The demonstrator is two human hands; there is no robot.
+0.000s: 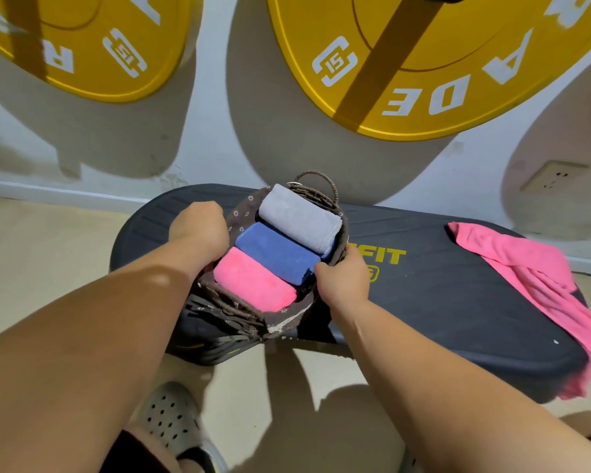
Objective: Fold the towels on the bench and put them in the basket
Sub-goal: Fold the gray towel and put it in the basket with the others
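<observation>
The basket [239, 312] sits on the bench [458, 295], holding a folded grey towel [297, 218], blue towel [280, 254] and pink towel [253, 285] side by side. The left hand [198, 227] and the right hand [343, 278] each grip a side of its rim. A loose pink towel [526, 285] drapes over the bench's right end, below yellow weight plates [423, 63] on the wall.

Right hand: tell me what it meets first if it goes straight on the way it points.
Probably the blue towel in the basket; the right hand is at the rim beside it.

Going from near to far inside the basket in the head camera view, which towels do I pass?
In the basket: pink folded towel → blue folded towel → grey folded towel.
</observation>
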